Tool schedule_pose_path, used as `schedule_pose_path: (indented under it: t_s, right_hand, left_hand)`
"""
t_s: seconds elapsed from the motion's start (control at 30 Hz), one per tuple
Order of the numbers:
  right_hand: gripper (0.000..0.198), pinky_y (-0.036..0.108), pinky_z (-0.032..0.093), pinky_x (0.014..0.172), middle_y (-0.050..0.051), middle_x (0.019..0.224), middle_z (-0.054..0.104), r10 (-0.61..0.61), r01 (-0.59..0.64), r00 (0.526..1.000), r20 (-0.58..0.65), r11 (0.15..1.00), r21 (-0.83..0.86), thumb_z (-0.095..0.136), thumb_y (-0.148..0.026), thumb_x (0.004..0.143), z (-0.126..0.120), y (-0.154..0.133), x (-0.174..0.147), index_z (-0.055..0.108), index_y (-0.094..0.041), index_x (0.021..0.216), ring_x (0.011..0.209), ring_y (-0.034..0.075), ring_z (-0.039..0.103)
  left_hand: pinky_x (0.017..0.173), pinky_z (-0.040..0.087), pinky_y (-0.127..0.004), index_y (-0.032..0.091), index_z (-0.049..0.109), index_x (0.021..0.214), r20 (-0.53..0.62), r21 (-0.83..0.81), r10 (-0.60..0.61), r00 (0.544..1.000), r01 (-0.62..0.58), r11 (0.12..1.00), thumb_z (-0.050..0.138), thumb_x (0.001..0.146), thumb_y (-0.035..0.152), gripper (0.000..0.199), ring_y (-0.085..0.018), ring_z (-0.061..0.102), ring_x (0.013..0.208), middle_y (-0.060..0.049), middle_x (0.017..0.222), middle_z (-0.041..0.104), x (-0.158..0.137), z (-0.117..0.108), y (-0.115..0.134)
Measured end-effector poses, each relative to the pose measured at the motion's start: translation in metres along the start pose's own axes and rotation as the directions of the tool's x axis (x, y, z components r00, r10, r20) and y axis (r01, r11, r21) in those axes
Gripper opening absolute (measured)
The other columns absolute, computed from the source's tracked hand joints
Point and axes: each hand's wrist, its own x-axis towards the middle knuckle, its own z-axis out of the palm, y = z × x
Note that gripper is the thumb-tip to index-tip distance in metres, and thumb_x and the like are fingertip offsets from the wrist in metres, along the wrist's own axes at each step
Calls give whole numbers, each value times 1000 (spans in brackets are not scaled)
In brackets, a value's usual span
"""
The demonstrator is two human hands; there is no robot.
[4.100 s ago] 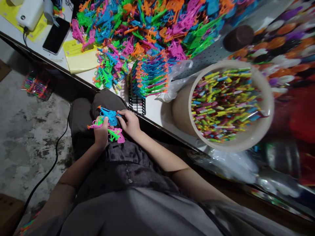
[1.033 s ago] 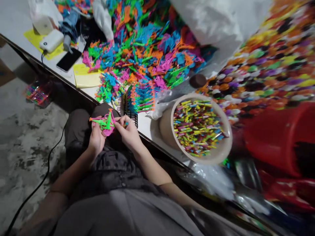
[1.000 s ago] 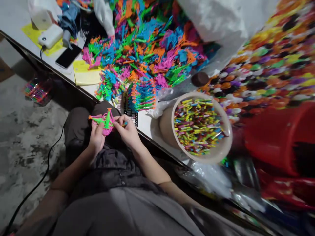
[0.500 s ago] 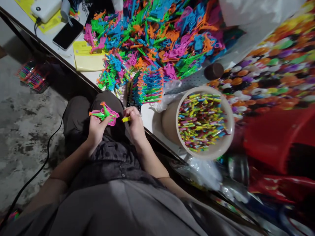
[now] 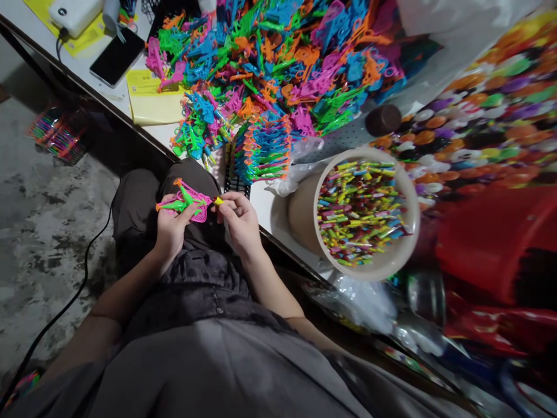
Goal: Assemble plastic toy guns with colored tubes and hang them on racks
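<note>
On the desk [image 5: 265,203] lies a heap of bright plastic toy pieces [image 5: 278,52], with a neat row of them [image 5: 265,148] in a black rack. A round tub [image 5: 407,232] holds small coloured sticks [image 5: 359,212]. A black phone [image 5: 116,57], a yellow pad [image 5: 148,101] and a white charger [image 5: 75,13] sit further left, a red bucket [image 5: 491,238] at the right

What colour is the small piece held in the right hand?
Yellow; the piece shows at the right hand's fingertips in the head view.

White table [image 5: 265,203] carries a heap of bright plastic toys [image 5: 278,64]; a black phone [image 5: 114,56]; a yellow pad [image 5: 150,104]; a beige tub of coloured sticks [image 5: 304,212].
</note>
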Motion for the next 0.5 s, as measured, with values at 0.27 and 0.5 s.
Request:
schedule_pose_path:
  t_s: [0.27,0.5]
  right_hand:
    - [39,20,30,44,-5,61,59,34,-33,999,40,999,-12,63,-56,74,-4,7,0,56,-21,89,44,6,40]
    - [35,22,35,51,-5,59,53,-51,55,998,32,990,-130,61,-54,78,-7,6,-7,57,-20,85,53,8,45]
  left_hand:
    - [64,56,-26,19,43,93,-32,27,-46,998,47,999,82,59,31,53,-14,66,72,1,81,65,-2,1,-2]
    - [71,57,-28,20,42,93,-61,41,-21,998,23,999,81,60,32,53,-14,67,76,1,85,64,-6,2,-6]
